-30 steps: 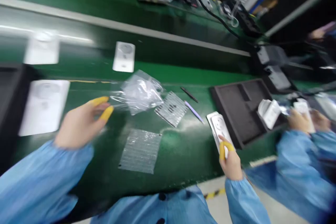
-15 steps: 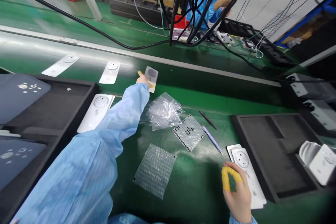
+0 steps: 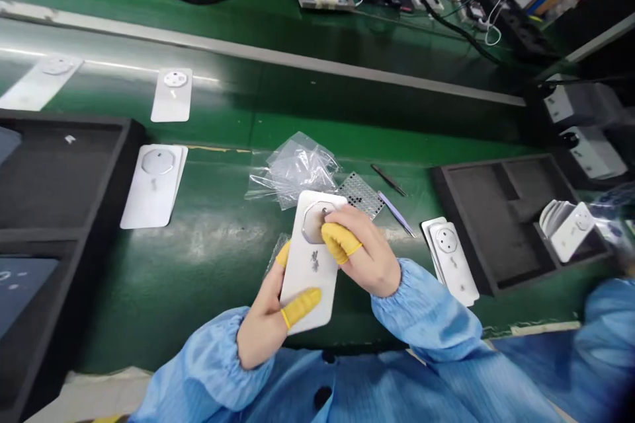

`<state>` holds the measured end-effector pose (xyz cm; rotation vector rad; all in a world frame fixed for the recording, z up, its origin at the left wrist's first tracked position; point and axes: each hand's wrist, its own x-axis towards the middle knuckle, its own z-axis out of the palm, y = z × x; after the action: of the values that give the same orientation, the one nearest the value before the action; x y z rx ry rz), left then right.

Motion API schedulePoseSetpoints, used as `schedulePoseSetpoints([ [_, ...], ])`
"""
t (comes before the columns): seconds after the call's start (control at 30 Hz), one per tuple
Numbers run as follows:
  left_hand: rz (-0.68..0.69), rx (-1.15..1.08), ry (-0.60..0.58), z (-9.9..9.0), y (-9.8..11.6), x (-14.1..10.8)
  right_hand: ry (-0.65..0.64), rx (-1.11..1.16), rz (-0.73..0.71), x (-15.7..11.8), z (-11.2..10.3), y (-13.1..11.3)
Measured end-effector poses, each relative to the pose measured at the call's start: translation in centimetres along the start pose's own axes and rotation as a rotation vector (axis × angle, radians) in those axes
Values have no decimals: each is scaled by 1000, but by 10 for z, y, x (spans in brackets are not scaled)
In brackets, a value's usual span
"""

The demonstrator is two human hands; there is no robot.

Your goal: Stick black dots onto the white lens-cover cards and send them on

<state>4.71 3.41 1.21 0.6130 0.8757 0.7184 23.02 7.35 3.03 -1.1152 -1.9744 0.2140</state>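
Note:
In my left hand (image 3: 268,327), fingers and thumb in yellow finger cots, is a white phone back cover (image 3: 310,274) with a round camera area at its top. The cover is held tilted above the bench near my body. My right hand (image 3: 367,254), also with yellow cots, is closed in a pinch over the camera area; anything between its fingertips is hidden. Just beyond lies a bubble-wrap sheet dotted with black pieces (image 3: 361,193), partly covered. Another bubble-wrap sheet (image 3: 278,254) peeks out behind the cover. Clear plastic bags (image 3: 300,168) lie crumpled farther back.
Dark tweezers (image 3: 388,180) and lilac tweezers (image 3: 397,213) lie right of centre. White covers are stacked at left (image 3: 149,198) and right (image 3: 456,264). Black trays flank the bench, left (image 3: 59,234) and right (image 3: 489,211). A co-worker's blue sleeve (image 3: 608,334) is at far right.
My left hand has brought the white cover from the back strip to in front of my body. My right hand has moved left from the right-hand stack onto it. The view has tilted down.

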Motion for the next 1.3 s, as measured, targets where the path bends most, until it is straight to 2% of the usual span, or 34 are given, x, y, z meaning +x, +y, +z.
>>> schedulePoseSetpoints([
  [0.1,67,-24,34,7,3,-2,-72,17,3,2,-3,-10],
  [0.3,273,114,155,13,7,-3,-161,-99,-187,-8,-8,-14],
  [0.53,388,347,163,7,5,-4,-169,-52,-176,-8,-2,-14],
  [0.8,450,463,166,4,2,-4,-210,-15,-142,-10,6,-16],
  [0.9,424,515,194,3,-3,1,-229,52,-93,-11,12,-14],
  [0.97,383,457,215,1,-1,5,-232,127,-30,-14,16,-11],
  [1.03,396,395,280,-7,6,9,-187,207,75,-22,24,-8],
  [1.07,452,406,356,-14,11,10,-143,221,136,-28,29,-7],
  [1.17,702,576,712,-52,24,6,-73,81,284,-53,52,-7],
  [1.2,721,630,803,-66,26,3,-95,4,303,-61,60,-6],
  [1.23,682,673,846,-79,26,0,-130,-56,307,-69,68,-6],
  [1.3,529,722,847,-97,23,-4,-193,-99,304,-80,81,-4],
])
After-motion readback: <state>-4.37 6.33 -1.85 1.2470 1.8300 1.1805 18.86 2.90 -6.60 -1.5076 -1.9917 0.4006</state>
